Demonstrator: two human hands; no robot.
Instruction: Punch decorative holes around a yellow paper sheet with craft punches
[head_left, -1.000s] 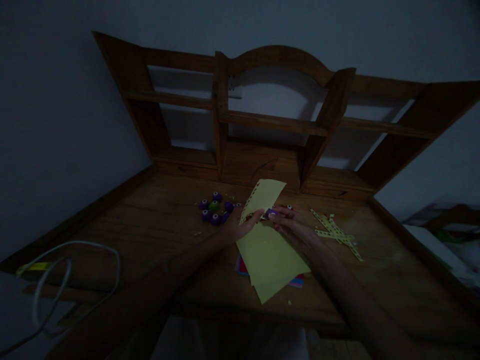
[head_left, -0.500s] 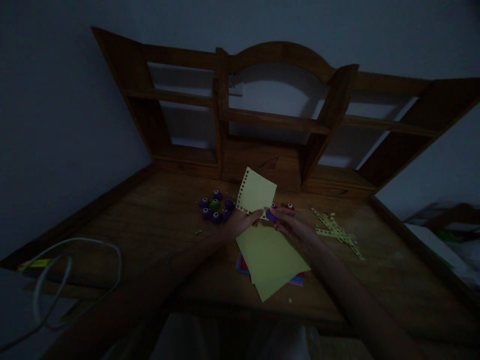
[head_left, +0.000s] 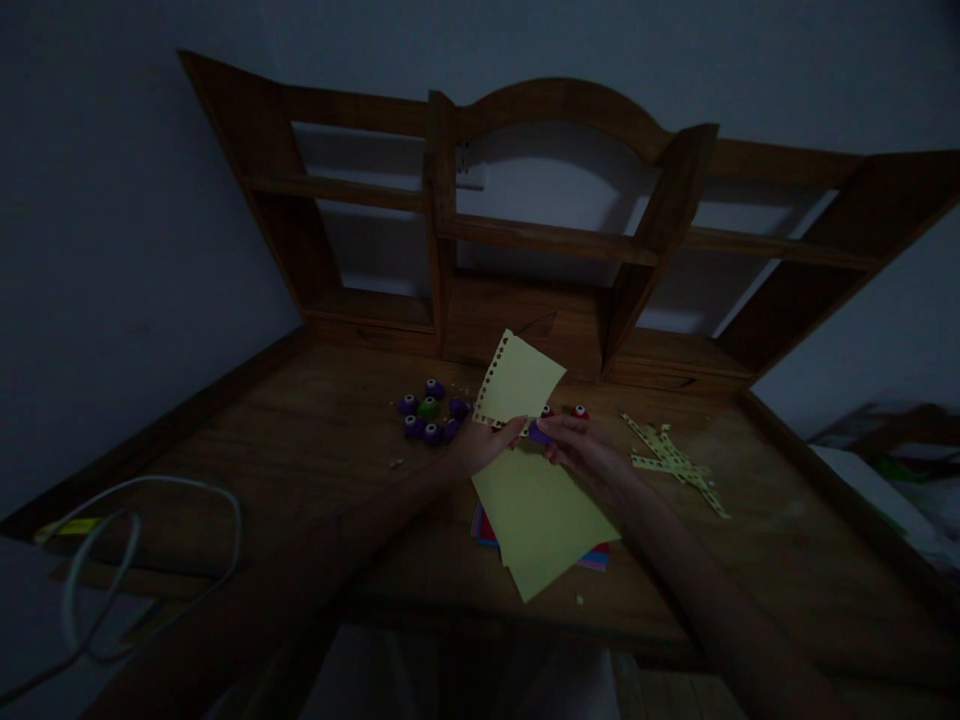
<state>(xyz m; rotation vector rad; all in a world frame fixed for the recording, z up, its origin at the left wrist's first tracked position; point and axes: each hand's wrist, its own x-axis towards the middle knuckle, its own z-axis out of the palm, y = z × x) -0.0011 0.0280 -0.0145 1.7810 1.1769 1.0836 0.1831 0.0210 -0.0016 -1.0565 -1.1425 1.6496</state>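
Observation:
My left hand (head_left: 484,447) pinches the lower edge of a pale yellow paper sheet (head_left: 523,380), which is raised and tilted. Small shaped holes run along the sheet's left and lower edges. Closed around a purple craft punch (head_left: 538,432) is my right hand (head_left: 577,443), with the punch at the sheet's lower edge, right of my left thumb. Below both hands lie more yellow sheets (head_left: 544,520) on a stack of coloured paper (head_left: 596,558). Several purple punches (head_left: 412,427) and a green punch (head_left: 429,408) stand left of my left hand.
Two red punches, one (head_left: 580,412) plainer to see, stand beyond my right hand. Punched yellow strips (head_left: 675,462) lie crossed at the right. A wooden shelf unit (head_left: 525,290) backs the desk (head_left: 315,440). A white cable (head_left: 236,510) loops at the left. Paper scraps are scattered about.
The raised yellow sheet has shifted slightly right and turned a little clockwise. The purple punch has moved slightly left along its lower edge, still in my right hand.

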